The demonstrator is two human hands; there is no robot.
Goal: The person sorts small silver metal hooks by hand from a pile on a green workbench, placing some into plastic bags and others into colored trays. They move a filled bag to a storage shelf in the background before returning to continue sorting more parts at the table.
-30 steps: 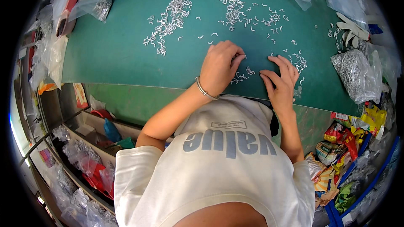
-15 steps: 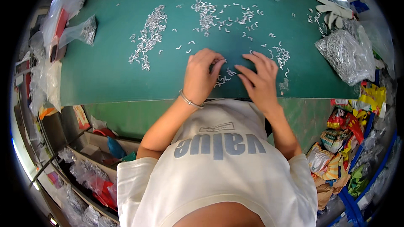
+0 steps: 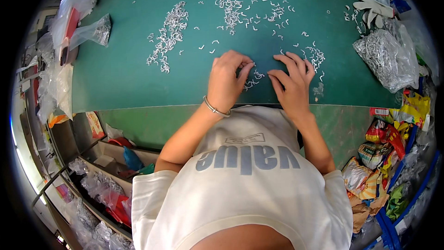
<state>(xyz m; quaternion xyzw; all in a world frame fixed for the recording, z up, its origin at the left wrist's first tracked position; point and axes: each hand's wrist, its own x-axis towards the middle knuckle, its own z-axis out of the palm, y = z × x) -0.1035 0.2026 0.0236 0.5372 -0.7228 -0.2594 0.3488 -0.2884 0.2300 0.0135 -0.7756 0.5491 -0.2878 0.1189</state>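
Observation:
My left hand [image 3: 227,75] is over the near middle of the green tabletop [image 3: 120,85], thumb and forefinger pinched on a small curved silver metal piece [image 3: 254,64]. Just to its right, my right hand [image 3: 293,83] hovers with bent fingers spread apart, and I see nothing between them. A few loose metal pieces [image 3: 251,84] lie between the hands, partly hidden by the left one. Beyond my right fingers sits a small cluster of the same pieces [image 3: 317,58]. Farther off are a long heap [image 3: 171,32] at left and a looser heap [image 3: 231,11] in the middle.
At the right edge lie a clear bag full of metal pieces [image 3: 386,58] and a white glove [image 3: 372,7]. A smaller bag of pieces [image 3: 101,30] is at the left. Colourful packets [image 3: 363,178] fill the space below right; an open drawer [image 3: 104,159] is below left.
The whole view has shifted slightly. My left hand keeps its pinch, while the right forefinger and thumb have drawn a little away from it to the right.

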